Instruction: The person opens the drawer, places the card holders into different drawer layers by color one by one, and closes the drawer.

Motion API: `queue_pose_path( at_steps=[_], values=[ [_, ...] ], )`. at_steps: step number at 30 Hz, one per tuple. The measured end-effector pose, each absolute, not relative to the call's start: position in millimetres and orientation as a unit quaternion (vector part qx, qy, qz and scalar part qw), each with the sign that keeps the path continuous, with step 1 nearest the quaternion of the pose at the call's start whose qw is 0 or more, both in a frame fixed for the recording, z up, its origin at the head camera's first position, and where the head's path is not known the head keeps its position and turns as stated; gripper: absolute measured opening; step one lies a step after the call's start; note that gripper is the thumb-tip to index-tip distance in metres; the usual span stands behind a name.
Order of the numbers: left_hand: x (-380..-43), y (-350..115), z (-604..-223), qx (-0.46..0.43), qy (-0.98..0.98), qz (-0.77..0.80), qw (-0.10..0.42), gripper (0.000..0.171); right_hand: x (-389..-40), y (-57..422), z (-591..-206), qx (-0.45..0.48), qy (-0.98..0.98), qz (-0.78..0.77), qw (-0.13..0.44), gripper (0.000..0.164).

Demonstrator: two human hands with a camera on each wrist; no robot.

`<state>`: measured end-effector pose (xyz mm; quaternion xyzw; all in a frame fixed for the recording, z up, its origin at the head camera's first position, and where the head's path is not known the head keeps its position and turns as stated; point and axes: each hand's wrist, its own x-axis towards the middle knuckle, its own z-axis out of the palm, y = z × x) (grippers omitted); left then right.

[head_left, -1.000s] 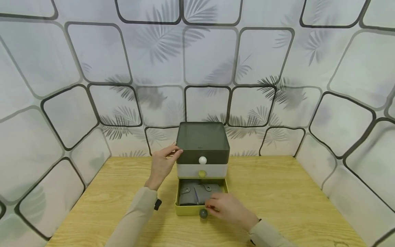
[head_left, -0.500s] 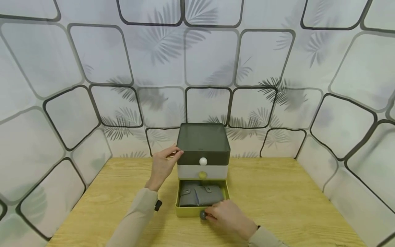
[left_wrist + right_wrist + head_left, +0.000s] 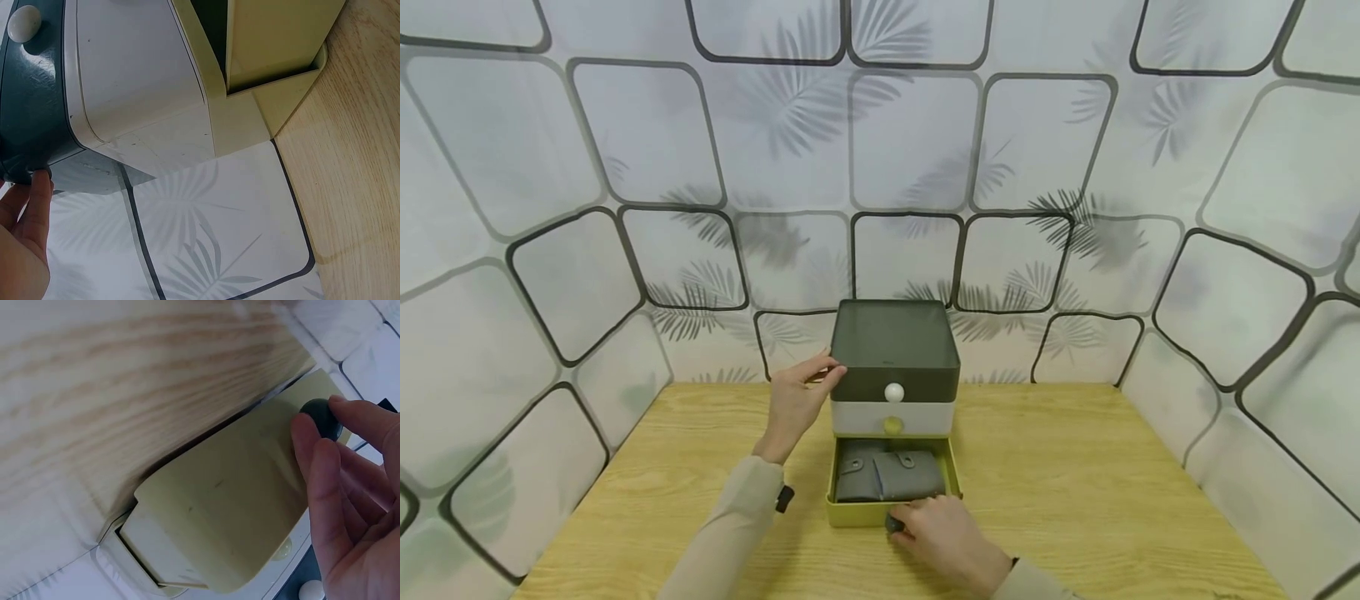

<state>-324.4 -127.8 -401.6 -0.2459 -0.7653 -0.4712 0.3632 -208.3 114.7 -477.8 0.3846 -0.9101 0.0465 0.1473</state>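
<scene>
A small stacked drawer box (image 3: 895, 333) has a dark green top tier, a white middle tier and a yellow-green bottom drawer (image 3: 850, 514), which is pulled out. Inside that drawer lie two grey snap-flap wallets (image 3: 910, 473), side by side. My right hand (image 3: 943, 537) pinches the drawer's round dark green knob (image 3: 322, 419) between thumb and fingers, as the right wrist view shows. My left hand (image 3: 797, 408) holds the front left corner of the top tier, its fingertips (image 3: 41, 178) at the edge in the left wrist view.
The box stands on a light wood-grain table (image 3: 1060, 467). Patterned curtain-like walls (image 3: 790, 258) with leaf prints enclose the table at the back and both sides. A white knob (image 3: 893, 392) and a yellow-green knob (image 3: 892, 425) stick out of the upper tiers.
My right hand has come down from beside the drawer's front rim and taken hold of the dark knob. The left hand keeps its place at the box's corner; the drawer stays out.
</scene>
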Motion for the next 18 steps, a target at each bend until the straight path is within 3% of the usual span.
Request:
queue_pose_path(
  at_steps=[10,18],
  values=[
    [-324,-127,-404,-0.248,-0.766,-0.467,0.366,0.009,-211,108,-481,0.356,-0.917,0.064,0.167,0.009],
    [-322,-127,-402,-0.244,-0.770,-0.466,0.361,0.010,-233,106,-482,0.326,-0.926,0.080,0.172,0.011]
  ],
)
